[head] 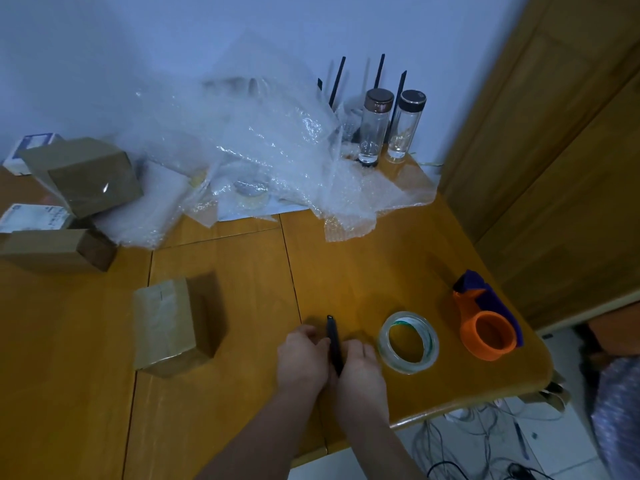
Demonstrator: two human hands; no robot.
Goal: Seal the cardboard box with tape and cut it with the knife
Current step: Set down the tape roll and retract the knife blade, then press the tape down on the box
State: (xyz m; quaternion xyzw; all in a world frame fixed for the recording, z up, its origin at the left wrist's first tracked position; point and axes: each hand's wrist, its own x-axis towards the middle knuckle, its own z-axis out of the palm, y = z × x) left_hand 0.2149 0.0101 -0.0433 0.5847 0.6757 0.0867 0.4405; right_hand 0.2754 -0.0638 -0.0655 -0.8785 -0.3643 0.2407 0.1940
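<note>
A small cardboard box (169,323) with clear tape over its top stands on the wooden table (225,410), left of my hands. Both hands meet over a slim black knife (333,336) lying on the table. My left hand (302,358) touches its left side and my right hand (360,367) curls around its near end. Whether the knife is lifted off the table cannot be told. A roll of clear tape (408,342) lies flat just right of my right hand.
An orange and purple tape dispenser (485,323) sits near the table's right edge. Crumpled bubble wrap (259,150) covers the back, with two glass bottles (375,126) behind it. More taped boxes (86,174) stack at the far left. Cables lie on the floor below.
</note>
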